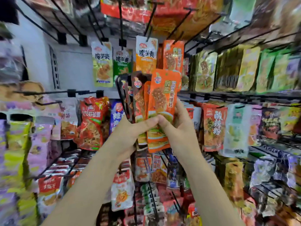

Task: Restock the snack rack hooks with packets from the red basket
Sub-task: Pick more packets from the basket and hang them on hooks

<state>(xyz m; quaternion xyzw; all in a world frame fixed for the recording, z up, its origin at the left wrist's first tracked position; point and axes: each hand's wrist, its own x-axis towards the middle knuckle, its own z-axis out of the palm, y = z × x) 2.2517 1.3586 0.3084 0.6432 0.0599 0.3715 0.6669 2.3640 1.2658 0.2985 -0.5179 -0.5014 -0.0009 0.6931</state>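
The hanging yellow packet (102,64) and orange packet (146,54) say 魔芋爽. The red packet (214,128) says 酸辣粉.

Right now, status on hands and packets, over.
Left hand and right hand both gripping fanned orange packets. Held below matching hung packet. None hooked yet; hook tip hidden. Red basket out of view.

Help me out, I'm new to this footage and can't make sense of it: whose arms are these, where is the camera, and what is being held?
There is no machine here. A person wears a wide-angle camera on the head, so you look down along their own arms. The left hand and right hand together grip a fanned bunch of snack packets; the front one is an orange packet. Around them stands a shop rack of black wire hooks hung with other packets, such as a yellow-green packet above left. The red basket is not in view.
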